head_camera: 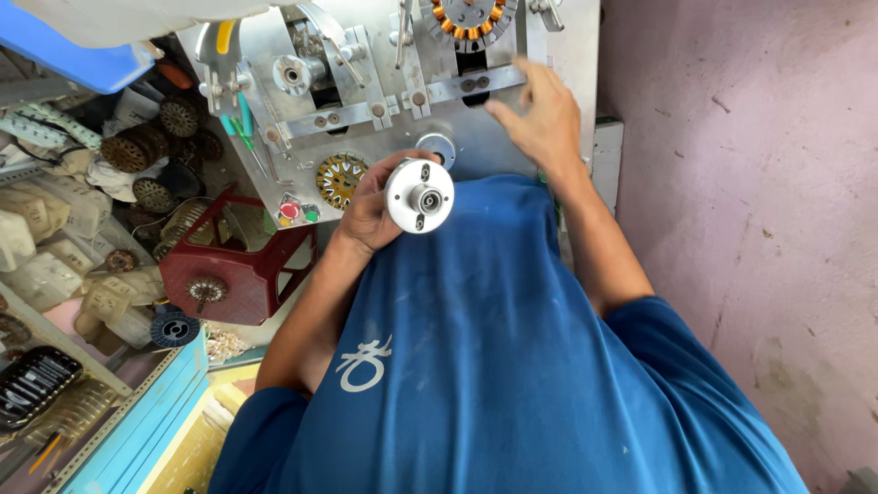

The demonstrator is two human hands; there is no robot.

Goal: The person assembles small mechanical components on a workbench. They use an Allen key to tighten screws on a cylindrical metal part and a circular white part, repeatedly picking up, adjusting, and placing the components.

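In front of the grey metal machine (384, 101), the left hand (370, 210) grips a round silver metal disc (419, 195) against the blue shirt (494, 366), while the right hand (540, 114), fingers spread and holding nothing, reaches toward the copper-wound stator (468, 23) mounted above.

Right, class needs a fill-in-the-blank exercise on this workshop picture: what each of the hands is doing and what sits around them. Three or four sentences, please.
1. The left hand holds a round ____ disc with a hub in its middle.
2. The right hand reaches toward the metal ____ ahead of the person.
3. The wound stator at the top of the machine carries ____-coloured coils.
4. The box-like stand to the left is painted ____.

Missing words: metal; machine; copper; red
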